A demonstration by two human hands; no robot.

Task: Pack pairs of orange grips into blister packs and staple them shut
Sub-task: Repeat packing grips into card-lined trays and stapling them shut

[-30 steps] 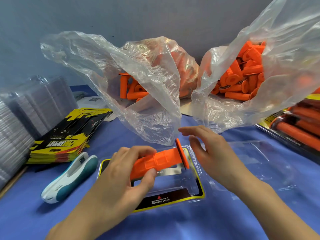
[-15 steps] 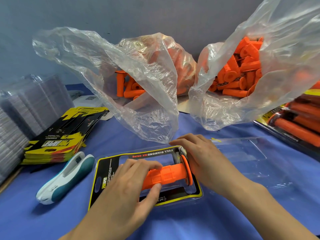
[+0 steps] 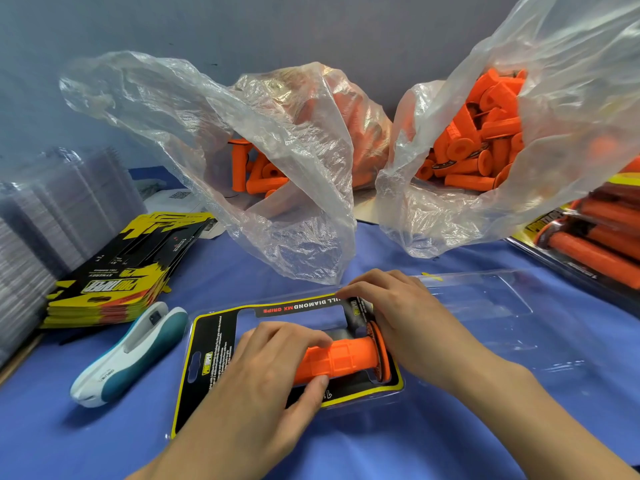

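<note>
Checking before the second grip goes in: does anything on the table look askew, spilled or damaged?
Only a small thing: the stack of printed cards at the left is fanned out, not squared. No orange grips lie loose on the blue cloth; both plastic bags hold theirs.

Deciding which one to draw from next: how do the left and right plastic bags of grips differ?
The left bag veils most of its orange grips behind crinkled plastic; the right bag shows them plainly, piled high. The left bag's mouth sags leftward; the right bag's rises toward the top right. Both are clear plastic on the blue table.
</note>
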